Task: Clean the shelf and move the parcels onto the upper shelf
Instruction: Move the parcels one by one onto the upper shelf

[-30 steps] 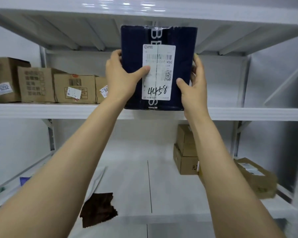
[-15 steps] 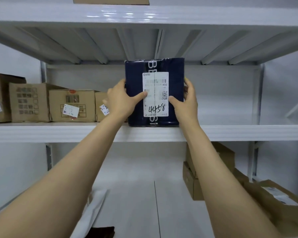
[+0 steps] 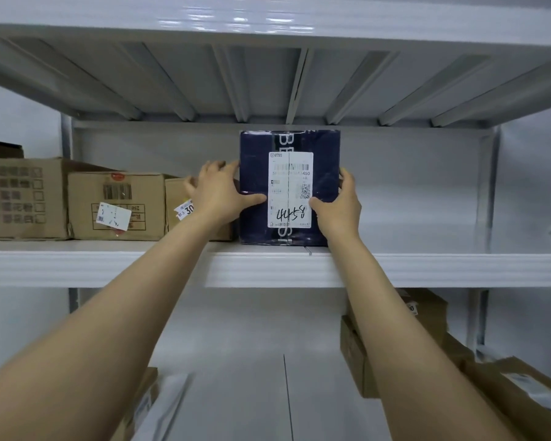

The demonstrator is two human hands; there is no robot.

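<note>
Left fingers (image 3: 218,167) curl round the left edge of the dark blue parcel (image 3: 289,186), with the thumb laid across its front. Right fingers (image 3: 347,178) wrap its right edge, thumb on the white label. So the left hand (image 3: 217,194) and right hand (image 3: 341,206) both grip it, forearms stretched up and forward. The parcel stands upright on the upper shelf (image 3: 427,265), with cardboard boxes (image 3: 116,206) just to its left.

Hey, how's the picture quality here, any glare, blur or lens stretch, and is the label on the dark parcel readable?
Head view: glare streaks run along the top shelf; lighting is even and soft, with faint shadows; the dark blue parcel is sharp, and the handwritten 4458 on its label is legible, the fine print blurred; the head view's wide-angle stretch softens the cardboard boxes at lower right.
</note>
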